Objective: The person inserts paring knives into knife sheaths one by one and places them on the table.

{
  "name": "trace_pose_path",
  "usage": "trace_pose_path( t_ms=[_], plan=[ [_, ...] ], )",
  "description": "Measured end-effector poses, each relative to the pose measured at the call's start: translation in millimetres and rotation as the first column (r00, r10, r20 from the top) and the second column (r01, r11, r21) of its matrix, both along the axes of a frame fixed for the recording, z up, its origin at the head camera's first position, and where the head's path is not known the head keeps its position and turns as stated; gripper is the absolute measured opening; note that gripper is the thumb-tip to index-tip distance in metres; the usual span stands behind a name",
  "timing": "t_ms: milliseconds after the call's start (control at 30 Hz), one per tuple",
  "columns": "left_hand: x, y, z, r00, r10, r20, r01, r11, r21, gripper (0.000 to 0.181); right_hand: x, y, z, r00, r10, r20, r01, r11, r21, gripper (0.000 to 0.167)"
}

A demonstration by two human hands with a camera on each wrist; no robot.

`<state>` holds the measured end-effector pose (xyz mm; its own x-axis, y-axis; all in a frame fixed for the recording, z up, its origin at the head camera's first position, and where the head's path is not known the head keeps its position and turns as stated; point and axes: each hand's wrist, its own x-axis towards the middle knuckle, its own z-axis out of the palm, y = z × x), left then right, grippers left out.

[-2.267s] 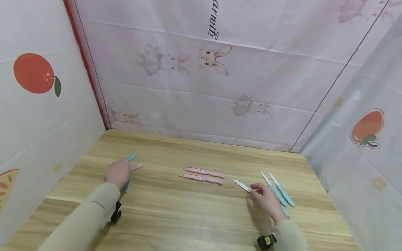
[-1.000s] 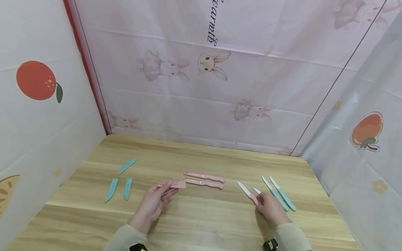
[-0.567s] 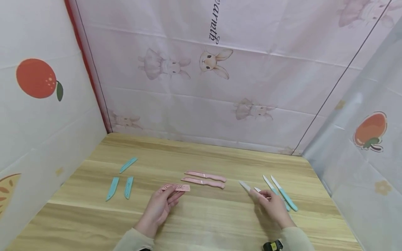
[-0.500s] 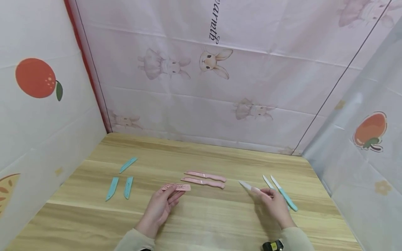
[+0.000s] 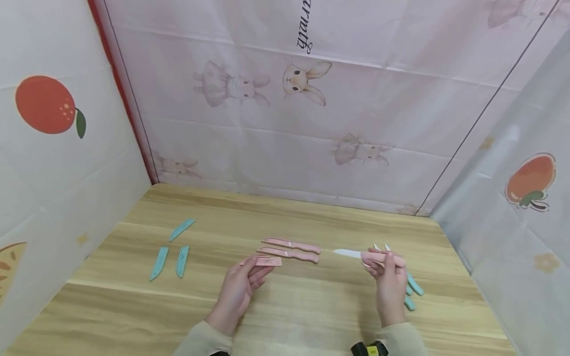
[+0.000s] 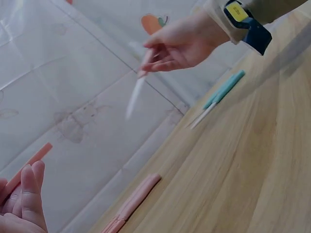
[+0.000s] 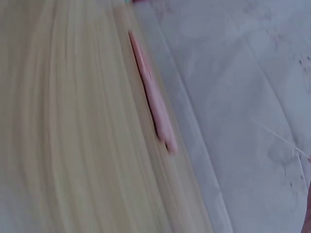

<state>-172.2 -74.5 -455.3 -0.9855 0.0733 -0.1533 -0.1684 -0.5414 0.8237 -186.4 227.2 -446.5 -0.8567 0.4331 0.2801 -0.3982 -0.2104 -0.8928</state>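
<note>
In the head view, my left hand [image 5: 238, 288] pinches a pink knife sheath [image 5: 270, 261] between thumb and fingers, its open end toward the right. My right hand [image 5: 391, 291] grips a knife by its pink handle [image 5: 383, 258]; the bare white blade [image 5: 347, 253] points left, level with the sheath and apart from it. Both are raised off the table, as the left wrist view also shows with the knife [image 6: 137, 94]. Between the hands, a little farther back, two sheathed pink knives [image 5: 305, 246] lie side by side. The right wrist view shows only an edge of the right hand.
Three teal sheaths [image 5: 181, 261] lie on the wooden table [image 5: 133, 306] at the left. Teal-handled knives [image 5: 415, 284] with bare blades lie at the right, partly hidden behind the right hand. Printed curtains [image 5: 267, 163] stand along the back and both sides.
My left hand has picked up the pink sheath from the left and brought it toward the middle. My right hand has lifted the pink knife and turned its blade to point left.
</note>
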Motion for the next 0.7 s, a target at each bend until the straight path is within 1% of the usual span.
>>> trace_pose_path(
  t_ms=[67,100,133,233,300,367,467,600,700],
  plan=[
    [0.0,4.2,1.2,1.0,-0.003,0.004,0.003,1.0,0.0,0.043,3.2,-12,2.2,0.999,0.048,0.003,-0.048,0.998,-0.047,0.034],
    [0.1,6.1,1.6,1.0,-0.001,0.008,0.001,1.0,-0.003,0.042,4.8,-19,2.9,0.998,0.068,0.011,-0.067,0.995,-0.079,0.031],
    [0.2,7.9,2.0,1.0,0.002,0.008,-0.002,1.0,-0.006,0.042,5.9,-25,3.5,0.996,0.082,0.019,-0.08,0.991,-0.104,0.031],
    [1.0,12.3,3.1,1.0,0.016,0.004,-0.015,0.999,-0.031,0.044,8.4,-41,4.3,0.991,0.133,0.01,-0.128,0.971,-0.201,0.033],
    [1.3,14.2,3.5,1.0,0.022,0.0,-0.022,0.999,-0.043,0.045,9.6,-51,4.2,0.985,0.172,0.001,-0.167,0.957,-0.238,0.029],
    [1.7,15.4,4.2,1.0,0.021,-0.002,-0.021,0.999,-0.049,0.044,10.6,-59,3.8,0.979,0.202,0.003,-0.195,0.95,-0.245,0.027],
    [3.0,16.0,5.1,1.0,0.013,-0.001,-0.013,0.997,-0.07,0.044,11.3,-66,1.8,0.973,0.225,0.044,-0.208,0.948,-0.239,0.021],
    [3.7,15.5,5.4,1.0,0.001,0.001,0.0,0.995,-0.097,0.044,10.0,-72,-0.6,0.968,0.231,0.093,-0.204,0.949,-0.239,0.021],
    [3.0,15.3,5.0,1.0,-0.007,0.001,0.008,0.996,-0.09,0.045,8.6,-73,-1.5,0.967,0.236,0.094,-0.208,0.949,-0.235,0.022]
  ],
)
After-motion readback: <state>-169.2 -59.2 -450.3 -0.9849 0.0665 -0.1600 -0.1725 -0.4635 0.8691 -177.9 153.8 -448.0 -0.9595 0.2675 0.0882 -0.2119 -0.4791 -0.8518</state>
